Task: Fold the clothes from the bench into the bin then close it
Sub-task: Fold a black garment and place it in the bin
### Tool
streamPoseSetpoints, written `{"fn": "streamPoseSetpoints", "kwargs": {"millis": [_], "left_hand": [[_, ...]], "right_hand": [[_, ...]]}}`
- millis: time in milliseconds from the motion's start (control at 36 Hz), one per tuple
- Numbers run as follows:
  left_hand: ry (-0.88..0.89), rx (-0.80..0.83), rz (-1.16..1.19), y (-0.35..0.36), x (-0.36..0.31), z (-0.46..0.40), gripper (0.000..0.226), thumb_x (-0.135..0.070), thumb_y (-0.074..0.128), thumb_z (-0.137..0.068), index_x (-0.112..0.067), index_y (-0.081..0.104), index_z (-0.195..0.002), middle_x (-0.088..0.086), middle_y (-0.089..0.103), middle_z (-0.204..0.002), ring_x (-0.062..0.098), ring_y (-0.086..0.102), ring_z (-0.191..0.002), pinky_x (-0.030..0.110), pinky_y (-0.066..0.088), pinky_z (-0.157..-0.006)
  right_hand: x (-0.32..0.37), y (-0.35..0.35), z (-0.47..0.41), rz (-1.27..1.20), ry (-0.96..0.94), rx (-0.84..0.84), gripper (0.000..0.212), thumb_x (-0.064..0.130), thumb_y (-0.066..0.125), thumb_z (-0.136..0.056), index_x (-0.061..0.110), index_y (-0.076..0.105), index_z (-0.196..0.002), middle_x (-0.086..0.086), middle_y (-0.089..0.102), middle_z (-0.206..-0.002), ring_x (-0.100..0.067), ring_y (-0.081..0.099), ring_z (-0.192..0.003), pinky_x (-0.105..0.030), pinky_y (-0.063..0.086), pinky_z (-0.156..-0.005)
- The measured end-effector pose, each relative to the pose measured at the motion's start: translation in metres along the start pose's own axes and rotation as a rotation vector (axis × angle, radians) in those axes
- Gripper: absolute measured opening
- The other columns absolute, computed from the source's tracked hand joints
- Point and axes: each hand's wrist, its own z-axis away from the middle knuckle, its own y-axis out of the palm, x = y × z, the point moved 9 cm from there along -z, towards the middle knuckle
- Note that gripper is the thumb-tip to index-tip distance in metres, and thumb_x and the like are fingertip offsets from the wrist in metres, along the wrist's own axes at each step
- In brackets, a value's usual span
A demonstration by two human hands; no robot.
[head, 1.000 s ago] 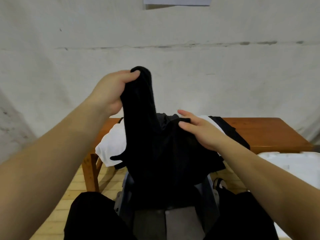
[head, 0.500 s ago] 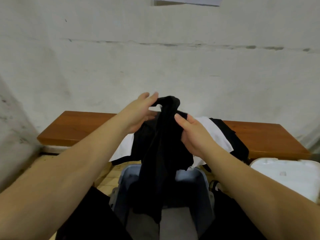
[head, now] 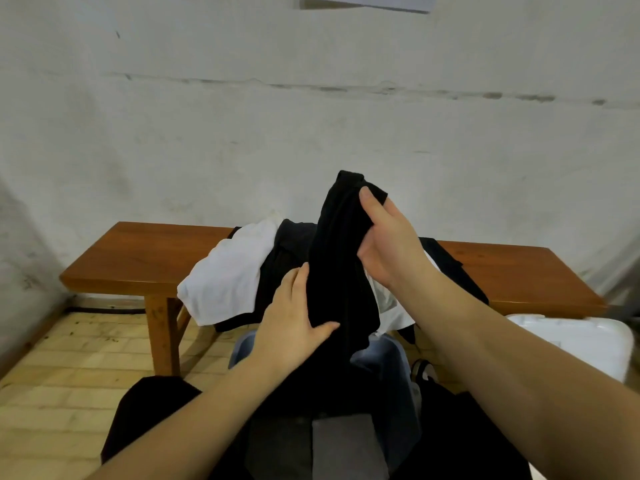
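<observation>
Gripping the limp black cloth garment (head: 340,271) at its top in curled right hand (head: 388,244) fingers, pressing straight left hand (head: 291,323) fingers to its side above the open blue-grey plastic bin (head: 391,357), risking slack fabric slipping and dropping in unfolded.

Clothes (head: 228,271) lie on the bench (head: 138,258) — the bin (head: 389,360) before it, lid (head: 581,341) to its right.

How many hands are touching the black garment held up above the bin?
2. The right hand grips the black garment near its top; the left hand touches it lower down, on its left side, above the bin.
</observation>
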Motion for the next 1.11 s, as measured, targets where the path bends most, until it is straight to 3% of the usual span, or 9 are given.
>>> {"fn": "streamPoseSetpoints", "kwargs": {"millis": [222,333,417,528,667,778,861,944,1111], "left_hand": [[-0.271,-0.126,0.406,0.007,0.023,-0.025,0.071,-0.03,0.069,-0.089,-0.024,0.032,-0.149,-0.004,0.063,-0.116,0.011,0.063,-0.105,0.029,0.053,-0.091],[-0.329,-0.03,0.615,0.011,0.028,-0.032,0.019,-0.029,0.065,-0.092,-0.022,0.066,-0.11,0.009,0.067,-0.095,0.022,0.066,-0.092,0.035,0.054,-0.084],[-0.393,-0.011,0.832,0.006,0.038,-0.032,0.014,-0.028,0.067,-0.091,-0.016,0.07,-0.098,0.015,0.069,-0.098,0.033,0.067,-0.098,0.046,0.051,-0.092],[-0.404,0.003,1.136,-0.011,0.036,-0.039,0.005,-0.01,0.057,-0.094,-0.008,0.061,-0.097,0.014,0.063,-0.091,0.028,0.062,-0.085,0.036,0.05,-0.079],[-0.352,-0.084,1.085,-0.056,0.039,-0.057,0.013,-0.009,0.049,-0.099,-0.009,0.056,-0.088,0.001,0.068,-0.077,0.01,0.067,-0.069,0.02,0.051,-0.061],[-0.359,-0.142,0.952,-0.091,0.055,-0.066,0.014,-0.017,0.049,-0.101,-0.013,0.057,-0.09,0.004,0.064,-0.086,0.019,0.063,-0.081,0.029,0.047,-0.071],[-0.409,-0.173,0.932,-0.113,0.071,-0.07,0.012,-0.019,0.051,-0.1,-0.012,0.058,-0.093,0.009,0.063,-0.093,0.028,0.062,-0.093,0.038,0.049,-0.081],[-0.458,-0.164,0.967,-0.129,0.082,-0.069,0.012,-0.017,0.051,-0.1,-0.009,0.059,-0.098,0.018,0.065,-0.109,0.034,0.065,-0.106,0.046,0.05,-0.098],[-0.433,-0.137,0.98,-0.156,0.094,-0.064,0.019,-0.022,0.045,-0.103,-0.011,0.061,-0.101,0.006,0.068,-0.102,0.019,0.068,-0.098,0.032,0.051,-0.078]], "right_hand": [[0.022,-0.009,-0.007,-0.074,-0.02,-0.048,0.032,0.023,0.051,-0.103,0.009,0.058,-0.131,-0.013,0.068,-0.125,-0.026,0.067,-0.112,-0.039,0.058,-0.086],[0.035,-0.022,-0.008,-0.064,-0.032,-0.032,0.036,0.023,0.047,-0.104,0.009,0.054,-0.136,-0.013,0.064,-0.131,-0.028,0.063,-0.119,-0.045,0.05,-0.101],[0.043,-0.034,-0.008,-0.076,-0.024,-0.017,0.038,0.024,0.046,-0.104,0.008,0.052,-0.138,-0.014,0.062,-0.133,-0.03,0.062,-0.121,-0.046,0.05,-0.102],[0.048,-0.055,-0.01,-0.018,0.001,-0.027,0.039,0.024,0.045,-0.105,0.005,0.05,-0.139,-0.015,0.062,-0.133,-0.031,0.061,-0.122,-0.046,0.049,-0.102],[0.049,-0.088,-0.015,0.166,0.063,-0.079,0.037,0.027,0.048,-0.104,0.008,0.054,-0.134,-0.011,0.065,-0.129,-0.028,0.063,-0.119,-0.046,0.05,-0.098],[0.047,-0.126,-0.016,0.388,0.16,-0.133,0.034,0.035,0.057,-0.099,0.012,0.063,-0.123,-0.013,0.066,-0.127,-0.026,0.065,-0.115,-0.048,0.051,-0.098],[0.05,-0.147,-0.011,0.558,0.225,-0.158,0.024,0.034,0.059,-0.098,0.013,0.067,-0.106,-0.008,0.073,-0.105,-0.022,0.072,-0.092,-0.041,0.055,-0.079],[0.055,-0.167,-0.008,0.67,0.269,-0.176,0.028,0.033,0.057,-0.099,0.011,0.065,-0.114,-0.007,0.075,-0.106,-0.025,0.072,-0.098,-0.042,0.055,-0.084],[0.063,-0.197,-0.003,0.732,0.315,-0.259,0.03,0.027,0.05,-0.103,0.007,0.061,-0.123,-0.011,0.073,-0.112,-0.027,0.069,-0.105,-0.042,0.054,-0.088]]}}
